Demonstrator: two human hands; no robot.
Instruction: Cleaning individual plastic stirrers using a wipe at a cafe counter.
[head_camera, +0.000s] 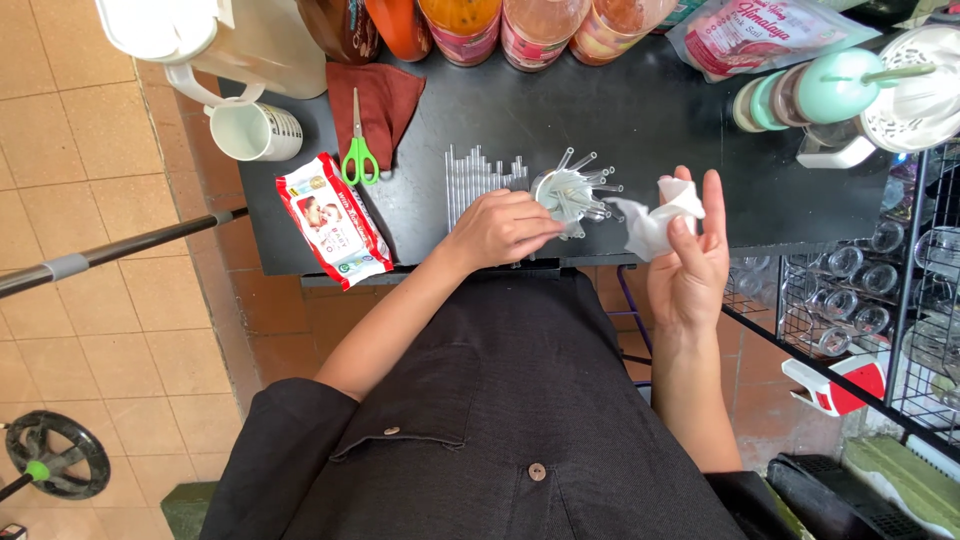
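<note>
Grip: left hand (497, 228) curls its fingers against a clear cup of straws (570, 192), fingertips touching its side; right hand (692, 255) is raised, thumb and fingers pinching a crumpled white tissue (655, 218)
Counter: black counter (650, 130), its near edge just ahead of the person's dark apron
Far left corner: white jug (215, 35) with a white mug (255, 130) lying on its side below it, at the left edge
Left edge, near: red and white wipes pack (333, 220), slanting toward the near edge
Left of middle: green-handled scissors (358, 145) resting partly on a dark red cloth (385, 100)
Middle: row of clear straws (480, 180) lying flat, just left of the cup, which stands near the near edge
Far edge: orange and pink bottles (535, 30) in a line
Far right corner: pink pouch (760, 35), mint-lidded jar (835, 88), white fan-like lid (920, 90)
Right of counter: wire rack of glasses (870, 270)
</note>
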